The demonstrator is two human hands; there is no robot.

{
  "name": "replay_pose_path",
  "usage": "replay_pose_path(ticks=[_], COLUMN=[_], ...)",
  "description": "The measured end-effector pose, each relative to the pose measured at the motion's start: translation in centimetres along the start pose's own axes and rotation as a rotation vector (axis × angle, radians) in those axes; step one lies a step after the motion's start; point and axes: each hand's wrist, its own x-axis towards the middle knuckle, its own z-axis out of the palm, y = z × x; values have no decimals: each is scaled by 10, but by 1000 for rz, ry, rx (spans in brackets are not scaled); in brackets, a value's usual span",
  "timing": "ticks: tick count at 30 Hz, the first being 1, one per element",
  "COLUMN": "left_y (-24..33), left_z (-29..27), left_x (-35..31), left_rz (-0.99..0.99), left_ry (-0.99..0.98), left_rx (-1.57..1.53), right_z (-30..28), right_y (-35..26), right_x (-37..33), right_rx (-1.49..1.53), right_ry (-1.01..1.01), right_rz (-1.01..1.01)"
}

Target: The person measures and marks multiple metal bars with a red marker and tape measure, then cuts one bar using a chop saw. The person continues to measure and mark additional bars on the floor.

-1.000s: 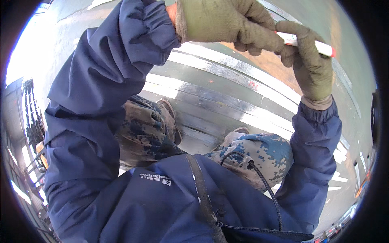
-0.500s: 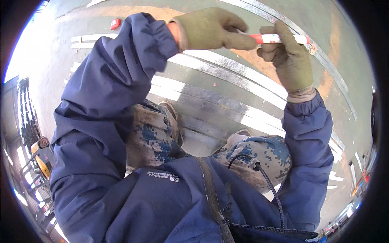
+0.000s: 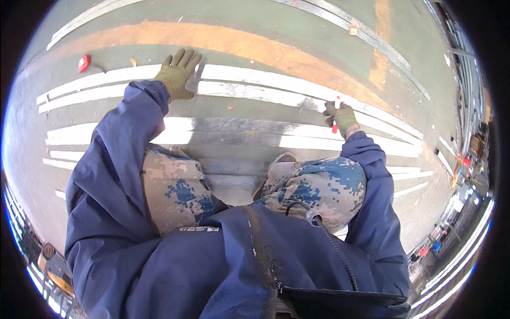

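Note:
My left hand point(image 3: 178, 76), in an olive work glove, lies with fingers spread across the two far pale metal strips point(image 3: 249, 77) on the floor. Further right, my gloved right hand point(image 3: 344, 117) is closed around a red-and-white marker pen point(image 3: 334, 128) beside the same pair of strips. The marker stands roughly upright in the picture, one red end showing above the fingers and the other below. Whether its tip touches the metal is too small to tell.
A red tape measure point(image 3: 84, 63) lies on the floor at the far left. More flat metal strips point(image 3: 234, 127) run crosswise nearer my knees. Another long strip point(image 3: 366, 36) lies at the far right, near worn orange floor markings point(image 3: 212, 40). Stacked material lines the right edge.
My hands have moved apart and down to the strips. The left hand has left the marker's end and spread flat; the right still holds the marker. The view has shifted too.

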Motion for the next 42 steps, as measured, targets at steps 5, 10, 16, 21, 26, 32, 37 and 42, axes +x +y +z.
replay_pose_path(ticks=[5,10,16,21,26,32,37,42], left_y=[3,8,6,4,-1,-5,4,6], left_z=[20,17,-10,-16,-4,-18,4,27], left_x=[7,9,2,3,10,8,-7,-12], left_rz=[51,18,33,17,19,-38,76,88], left_ry=[70,35,-32,-93,-103,-222,-28,69], left_rx=[-2,-54,-32,-33,26,-251,16,34], right_z=[-3,3,22,33,28,-7,18,31], right_y=[31,44,4,-25,-30,-35,-38,-16], right_x=[1,25,20,12,39,54,22,23], right_rx=[-203,-586,-876,-943,-824,-738,-1038,-1126], right_ry=[51,259,153,125,85,-214,-98,-50], right_rz=[142,-248,-360,-311,-324,-291,-322,-519])
